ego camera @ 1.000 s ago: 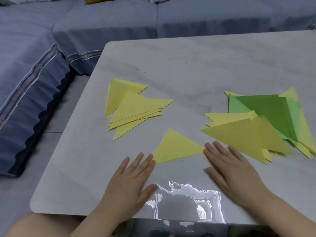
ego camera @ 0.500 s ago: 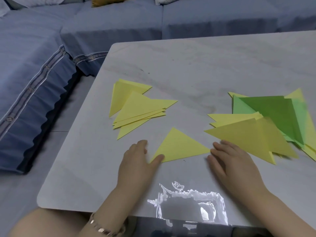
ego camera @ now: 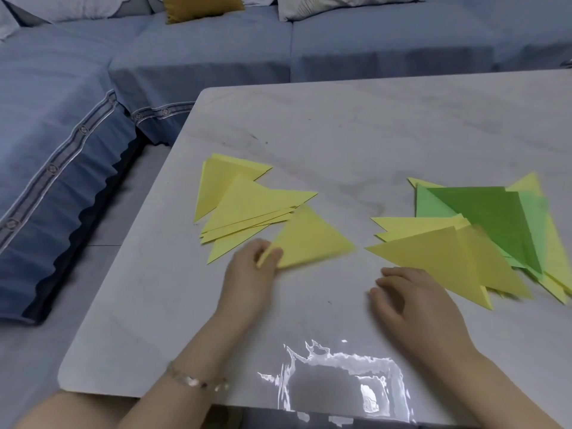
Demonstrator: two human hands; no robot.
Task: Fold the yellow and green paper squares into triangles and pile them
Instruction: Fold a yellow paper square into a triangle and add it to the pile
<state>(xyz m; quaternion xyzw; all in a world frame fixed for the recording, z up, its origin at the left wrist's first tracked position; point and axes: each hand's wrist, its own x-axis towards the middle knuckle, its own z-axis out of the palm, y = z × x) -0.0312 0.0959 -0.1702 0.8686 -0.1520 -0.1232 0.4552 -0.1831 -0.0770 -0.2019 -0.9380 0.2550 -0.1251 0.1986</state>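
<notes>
Stacking looks to be the step in hand. At the left of the table (ego camera: 340, 125) sits your pile of yellow triangles (ego camera: 247, 202), fanned rather than squared. Your left hand (ego camera: 247, 274) lies at about five o'clock of that pile, thumb and fingers (ego camera: 275, 253) curled into a pinch on the near-left corner of one folded yellow triangle (ego camera: 312, 239). That triangle spreads away from the fingers toward two o'clock, its far tip at the pile's right edge. Whether it lies flat or is lifted cannot be told.

To do this well, pinch only at the corner so the crease does not spring open. Carry the sheet toward eleven o'clock and match its long edge to the top sheet before you let go.

Your right hand (ego camera: 411, 301) rests on the table at four o'clock of the triangle, apart from it, fingers loosely curled and holding nothing. Near its fingertips, at two o'clock, lies the heap of yellow and green sheets (ego camera: 495, 218).
</notes>
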